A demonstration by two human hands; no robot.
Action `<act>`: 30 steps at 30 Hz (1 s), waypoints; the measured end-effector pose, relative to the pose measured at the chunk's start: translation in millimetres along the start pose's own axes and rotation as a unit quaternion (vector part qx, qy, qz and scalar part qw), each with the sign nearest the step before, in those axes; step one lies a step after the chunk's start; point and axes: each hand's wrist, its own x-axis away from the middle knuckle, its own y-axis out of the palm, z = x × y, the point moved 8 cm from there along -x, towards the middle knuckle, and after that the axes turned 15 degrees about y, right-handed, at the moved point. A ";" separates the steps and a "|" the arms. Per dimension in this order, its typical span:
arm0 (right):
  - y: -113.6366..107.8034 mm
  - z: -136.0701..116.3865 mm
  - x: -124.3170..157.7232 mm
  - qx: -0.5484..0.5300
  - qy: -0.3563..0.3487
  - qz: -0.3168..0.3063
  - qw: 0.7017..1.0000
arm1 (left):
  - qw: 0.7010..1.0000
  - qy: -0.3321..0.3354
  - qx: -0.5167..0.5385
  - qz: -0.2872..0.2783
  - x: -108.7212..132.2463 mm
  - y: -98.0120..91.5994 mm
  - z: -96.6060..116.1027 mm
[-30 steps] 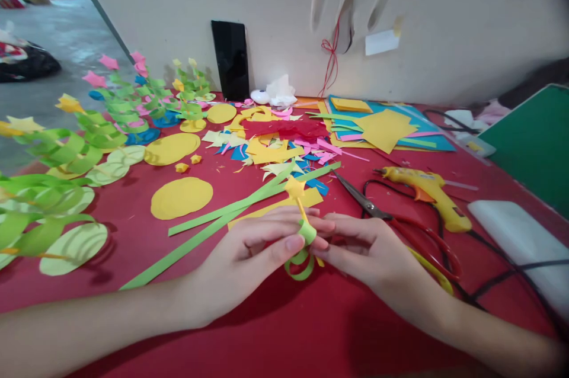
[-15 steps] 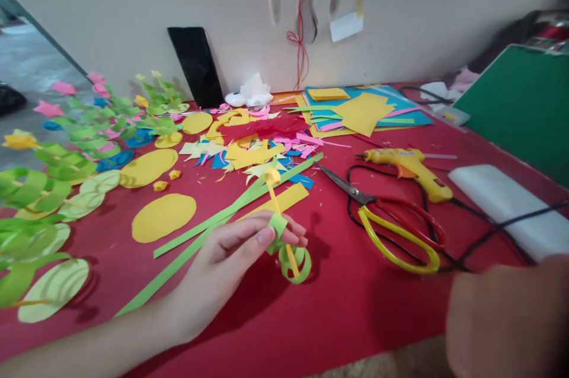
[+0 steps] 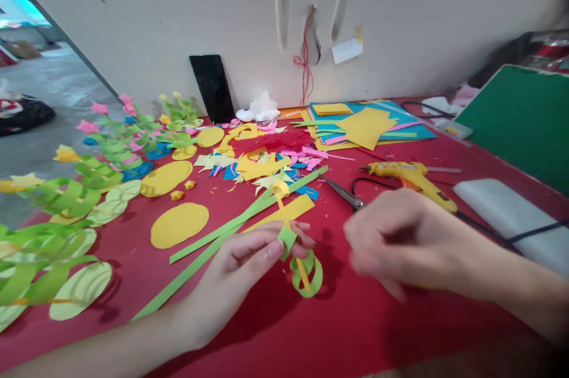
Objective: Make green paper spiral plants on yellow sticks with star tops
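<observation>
My left hand (image 3: 242, 268) pinches a paper flower stem (image 3: 283, 212) between thumb and fingers. A small folded yellow bud tops this thin orange-yellow stem, and a green paper strip (image 3: 315, 276) coils round its lower part. To the right, my right hand (image 3: 395, 242) hovers over the red table, blurred by motion with its fingers curled; whether anything is in it cannot be seen. It covers the handles of the scissors (image 3: 342, 193), whose blades show beyond it. Long green paper strips (image 3: 200, 262) and a yellow strip (image 3: 284, 212) lie behind my left hand.
Finished curled paper flowers (image 3: 89, 188) stand at left beside yellow paper ovals (image 3: 180, 225). Coloured scraps (image 3: 262, 159) are heaped in the middle. A yellow glue gun (image 3: 413, 179), its black cord and a white block (image 3: 507, 212) lie right. A black phone (image 3: 212, 89) leans on the wall.
My right hand has come in from the lower right edge towards the middle, now over the scissor handles. My left hand still holds the flower stem. The view has shifted slightly.
</observation>
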 end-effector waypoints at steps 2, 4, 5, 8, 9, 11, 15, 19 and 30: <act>8.2 0.1 -14.5 0.008 0.033 -0.025 0.999 | 1.000 -0.005 -0.004 0.001 0.3 -2.2 -1.9; 17.2 5.2 -22.6 0.004 0.060 -0.030 0.998 | 1.000 -0.007 -0.001 0.002 0.2 -3.3 -2.4; 22.9 8.4 -24.0 0.002 0.068 -0.033 0.997 | 1.000 -0.006 0.004 0.004 -0.1 -3.3 -1.9; 42.3 20.5 -22.1 -0.005 0.094 -0.065 0.993 | 1.000 -0.005 0.024 0.001 -0.5 -0.3 1.0; 47.5 23.8 -20.8 -0.023 0.101 -0.077 0.992 | 1.000 -0.009 0.028 -0.002 -0.2 1.1 1.5; 54.6 28.2 -19.0 -0.077 0.111 -0.094 0.986 | 0.999 -0.016 0.029 -0.007 0.5 3.5 2.1; 57.8 31.9 -18.7 -0.148 0.120 -0.092 0.977 | 0.999 -0.008 0.012 -0.031 -0.1 7.7 4.2; 59.5 32.7 -19.0 -0.167 0.120 -0.092 0.974 | 0.998 0.009 -0.025 -0.057 -3.2 10.8 6.6; 63.3 38.3 -22.3 -0.186 0.112 -0.121 0.969 | 0.993 0.025 -0.103 -0.046 -5.8 8.8 10.5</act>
